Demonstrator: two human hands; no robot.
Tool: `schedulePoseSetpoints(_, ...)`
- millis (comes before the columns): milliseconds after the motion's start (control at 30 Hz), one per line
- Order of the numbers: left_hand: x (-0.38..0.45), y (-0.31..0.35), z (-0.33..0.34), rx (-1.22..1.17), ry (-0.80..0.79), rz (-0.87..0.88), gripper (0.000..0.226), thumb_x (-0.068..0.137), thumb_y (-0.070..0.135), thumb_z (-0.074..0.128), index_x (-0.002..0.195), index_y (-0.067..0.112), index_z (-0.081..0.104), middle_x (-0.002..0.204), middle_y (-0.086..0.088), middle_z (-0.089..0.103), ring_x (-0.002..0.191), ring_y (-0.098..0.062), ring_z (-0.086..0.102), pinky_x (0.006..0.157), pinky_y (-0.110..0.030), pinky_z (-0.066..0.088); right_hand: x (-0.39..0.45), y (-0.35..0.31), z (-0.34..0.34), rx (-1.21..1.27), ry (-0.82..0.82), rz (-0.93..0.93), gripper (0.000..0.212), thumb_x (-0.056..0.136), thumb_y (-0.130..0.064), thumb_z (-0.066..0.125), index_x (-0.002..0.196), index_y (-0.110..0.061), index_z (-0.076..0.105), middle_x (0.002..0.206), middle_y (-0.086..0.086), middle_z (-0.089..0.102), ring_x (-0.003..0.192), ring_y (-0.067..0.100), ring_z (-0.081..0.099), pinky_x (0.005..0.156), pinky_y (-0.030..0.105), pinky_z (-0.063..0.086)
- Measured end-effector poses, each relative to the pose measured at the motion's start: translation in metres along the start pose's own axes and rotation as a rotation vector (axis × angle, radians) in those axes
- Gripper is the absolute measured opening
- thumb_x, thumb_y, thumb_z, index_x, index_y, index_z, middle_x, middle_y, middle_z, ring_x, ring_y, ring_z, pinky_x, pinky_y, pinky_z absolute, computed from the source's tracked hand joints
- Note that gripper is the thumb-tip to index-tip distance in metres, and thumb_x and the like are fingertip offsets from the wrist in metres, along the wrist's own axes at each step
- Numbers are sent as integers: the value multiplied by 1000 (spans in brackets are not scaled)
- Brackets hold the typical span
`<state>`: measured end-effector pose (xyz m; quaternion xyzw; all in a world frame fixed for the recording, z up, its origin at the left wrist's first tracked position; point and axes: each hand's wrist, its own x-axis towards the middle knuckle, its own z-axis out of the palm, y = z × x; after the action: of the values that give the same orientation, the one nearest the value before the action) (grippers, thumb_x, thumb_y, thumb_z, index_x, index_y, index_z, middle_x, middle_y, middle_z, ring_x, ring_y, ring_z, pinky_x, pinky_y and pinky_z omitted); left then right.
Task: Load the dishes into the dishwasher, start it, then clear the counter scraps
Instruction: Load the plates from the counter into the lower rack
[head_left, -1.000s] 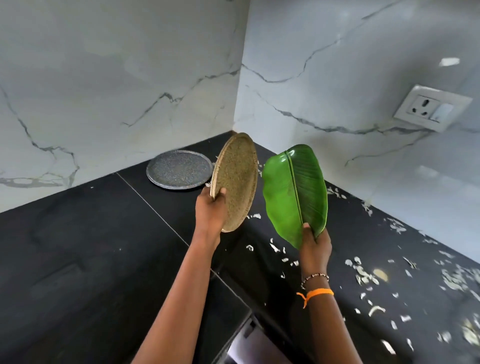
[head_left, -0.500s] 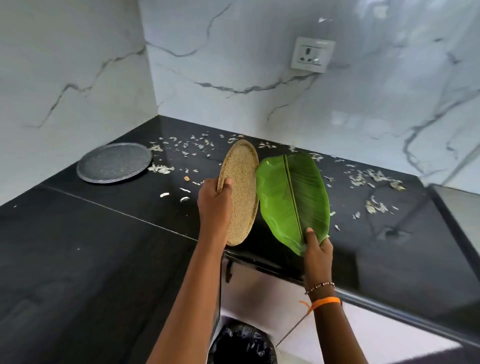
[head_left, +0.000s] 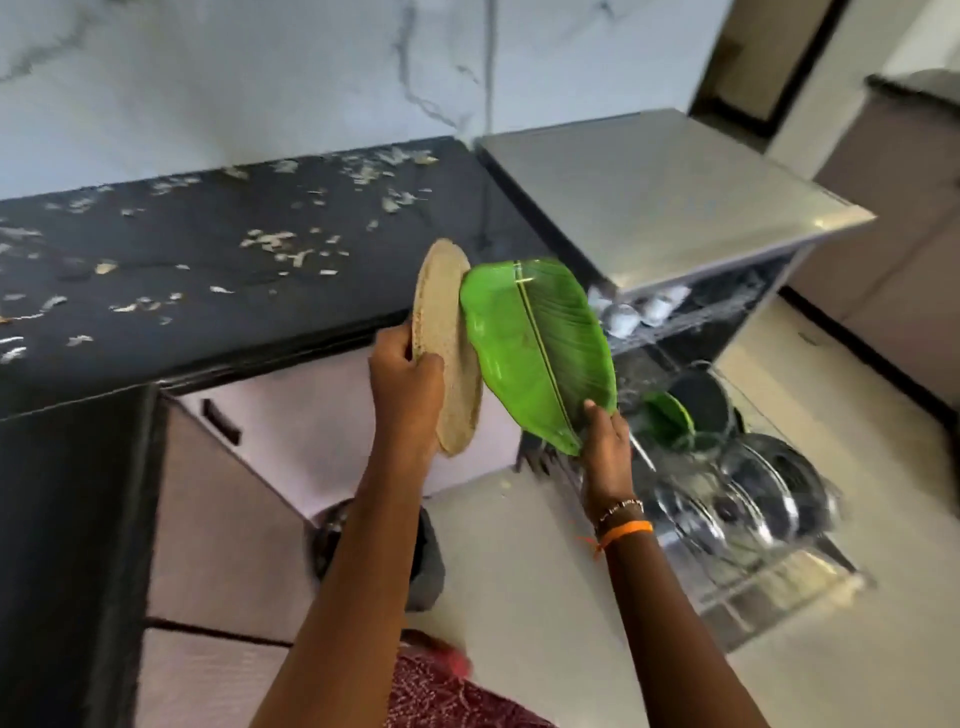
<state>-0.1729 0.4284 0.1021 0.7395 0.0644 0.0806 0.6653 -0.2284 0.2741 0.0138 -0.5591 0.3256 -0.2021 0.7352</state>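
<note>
In front of the black counter (head_left: 218, 270), a round tan plate (head_left: 441, 332) is gripped on edge by the left hand (head_left: 405, 387), and a green leaf-shaped plate (head_left: 535, 343) is pinched at its lower tip by the right hand (head_left: 605, 441). The two plates are held just beside each other, above the floor. White scraps (head_left: 275, 241) are scattered on the counter. To the right, the open dishwasher (head_left: 675, 218) is seen, with dishes in its pulled-out lower rack (head_left: 748, 499).

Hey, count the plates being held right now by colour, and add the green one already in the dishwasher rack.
Green leaf-shaped plates: 2, one held by the right hand, one in the rack
Tan round plates: 1, held by the left hand
Total: 3
</note>
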Motion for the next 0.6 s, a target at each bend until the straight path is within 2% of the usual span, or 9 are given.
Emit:
schedulePoseSetpoints(67,-20,-5,32,28,-124,-12,38,71,-14,41,66,21,53,70,-2,53,66,-15,46,53,-22,36,3,1,-40,-7,79,48,13,91,-10,48,85,-14,59,78,-4,53,72,7,51,67,20,43)
schedulePoseSetpoints(100,-28,-9,47,51,-181,-19,39,70,-14,41,67,23,54,69,0,53,65,-14,46,51,-20,35,5,1,-58,-3,116,74,16,89,-10,49,76,-17,56,73,-4,51,68,9,49,64,23,41)
schedulePoseSetpoints(200,-45,-23,89,85,-322,-88,45,70,-15,39,89,19,62,83,-8,61,75,-18,52,60,-23,39,13,3,-105,-84,127,111,28,85,-1,49,62,-17,45,46,-11,43,42,3,37,44,19,31)
schedulePoseSetpoints(267,-54,-36,122,82,-385,-161,46,71,-15,37,92,17,62,88,-11,62,78,-19,54,66,-27,40,23,6,-133,-147,97,159,32,82,6,46,59,-15,44,37,-11,38,34,0,31,36,15,25)
schedulePoseSetpoints(367,-66,-58,171,84,-425,-227,43,74,-16,38,85,18,61,81,-10,59,75,-18,53,59,-25,40,47,12,-167,-192,63,252,28,82,7,45,60,-11,45,38,-10,38,35,3,31,35,14,24)
schedulePoseSetpoints(433,-69,-79,205,112,-428,-273,43,74,-15,39,93,14,64,87,-14,59,78,-20,54,55,-21,41,73,21,-187,-269,58,288,29,85,6,45,60,-10,45,39,-7,40,31,4,30,34,13,24)
schedulePoseSetpoints(467,-69,-91,223,125,-431,-310,49,75,-15,39,105,13,64,97,-14,60,85,-21,55,61,-21,44,90,25,-196,-323,67,298,29,86,5,45,62,-10,47,41,-4,42,30,4,33,34,13,26)
schedulePoseSetpoints(533,-65,-117,251,143,-441,-387,65,74,-17,35,126,16,56,115,-11,57,102,-22,54,80,-30,46,118,33,-207,-403,74,311,20,89,3,45,72,-5,51,53,6,50,38,11,45,38,15,35)
schedulePoseSetpoints(600,-57,-139,284,160,-415,-467,70,73,-17,34,131,18,52,124,-9,53,113,-25,51,93,-39,45,153,41,-219,-461,59,322,9,89,2,46,85,-2,54,69,16,55,53,23,50,50,26,41)
